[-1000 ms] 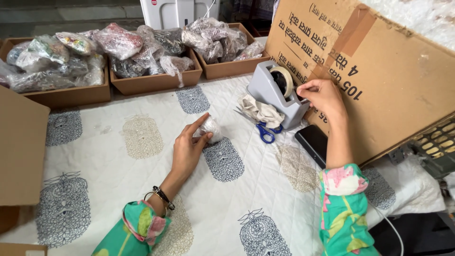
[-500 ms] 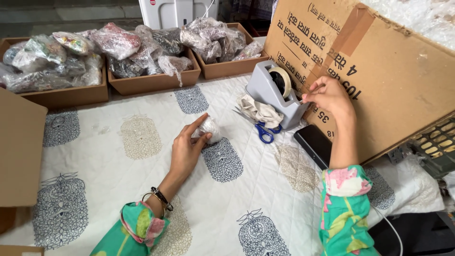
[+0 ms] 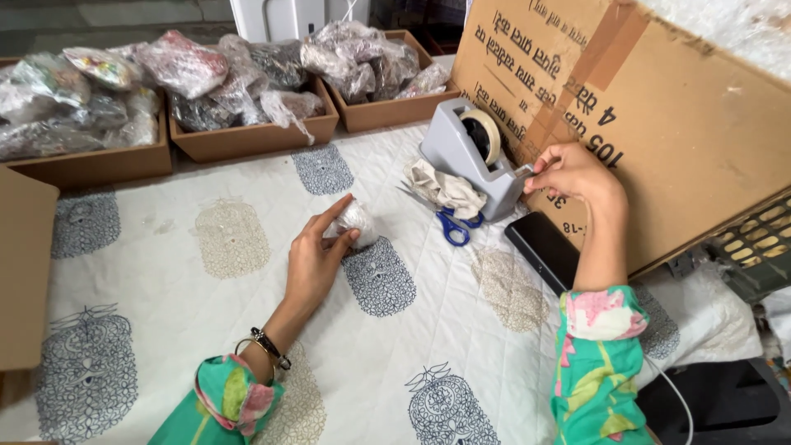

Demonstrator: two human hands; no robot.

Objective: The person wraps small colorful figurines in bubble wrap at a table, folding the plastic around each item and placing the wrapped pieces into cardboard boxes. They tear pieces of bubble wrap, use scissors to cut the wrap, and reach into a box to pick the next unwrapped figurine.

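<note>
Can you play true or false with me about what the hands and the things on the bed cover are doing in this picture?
1. The left hand rests on a small wrapped bundle. True.
2. The right hand is holding the blue-handled scissors. False: the scissors lie on the printed cloth; the hand pinches at the cutter end of the grey tape dispenser.
3. A black phone lies flat near the right forearm. True.
4. The cardboard trays at the back are empty. False: they are heaped with plastic-wrapped packets.
5. A big cardboard box stands behind the right hand. True.
</note>
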